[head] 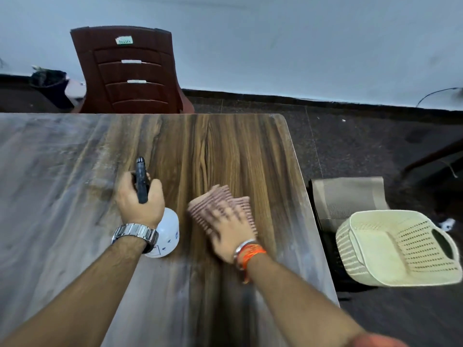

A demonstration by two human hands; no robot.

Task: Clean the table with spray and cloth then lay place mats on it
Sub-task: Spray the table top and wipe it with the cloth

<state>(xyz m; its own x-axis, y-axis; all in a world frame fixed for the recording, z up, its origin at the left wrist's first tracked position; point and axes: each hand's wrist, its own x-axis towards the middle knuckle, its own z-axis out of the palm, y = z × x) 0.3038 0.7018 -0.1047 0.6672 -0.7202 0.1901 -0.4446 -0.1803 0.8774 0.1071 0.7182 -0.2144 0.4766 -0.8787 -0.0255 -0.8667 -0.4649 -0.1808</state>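
My left hand (139,199) grips a white spray bottle (168,231) by its black trigger head (141,180), held over the middle of the wooden table (75,156). My right hand (231,230) presses flat on a pink ribbed cloth (220,200) lying on the table's right half; the hand and cloth are motion-blurred. Beige place mats (348,196) lie stacked off the table's right edge, on something dark beside a cream basket.
A cream perforated plastic basket (398,249) stands to the right of the table, below its level. A brown plastic chair (130,71) stands at the far edge. A dark bin (50,83) sits by the wall at far left. The floor is dark.
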